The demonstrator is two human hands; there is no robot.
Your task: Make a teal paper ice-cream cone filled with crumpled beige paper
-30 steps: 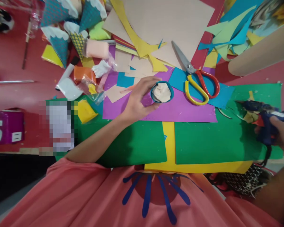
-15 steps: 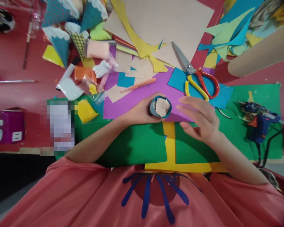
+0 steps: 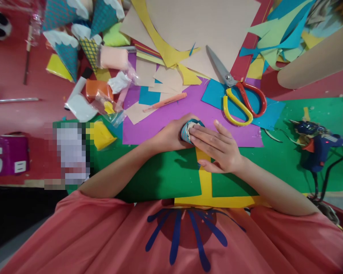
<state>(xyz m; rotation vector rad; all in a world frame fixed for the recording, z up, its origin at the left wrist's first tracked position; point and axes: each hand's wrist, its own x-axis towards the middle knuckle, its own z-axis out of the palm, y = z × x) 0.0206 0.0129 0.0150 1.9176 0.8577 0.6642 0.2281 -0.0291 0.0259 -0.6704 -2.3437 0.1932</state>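
My left hand (image 3: 175,133) is wrapped round a blue patterned paper cone (image 3: 185,133), its open mouth turned up toward me. Crumpled pale paper (image 3: 190,125) fills the mouth. Fingers outstretched, my right hand (image 3: 217,146) lays its fingertips on that paper and covers part of it; the thumb stands apart. Just beyond the hands, a purple sheet (image 3: 200,108) carries an orange marker pen (image 3: 165,102). Large scissors (image 3: 231,87) with red and yellow handles lie to the right, partly on a blue paper piece (image 3: 213,95).
Finished-looking cones (image 3: 64,51) with white scalloped rims lie at the upper left, near packets of coloured clay (image 3: 112,57). A blue glue gun (image 3: 317,146) rests on the green sheet (image 3: 288,175) at right. A cardboard tube (image 3: 314,57) and paper scraps (image 3: 274,36) occupy the upper right.
My right hand has moved left from beside the cone, and its fingertips now press on the crumpled paper in the mouth. My left hand keeps its hold on the cone.
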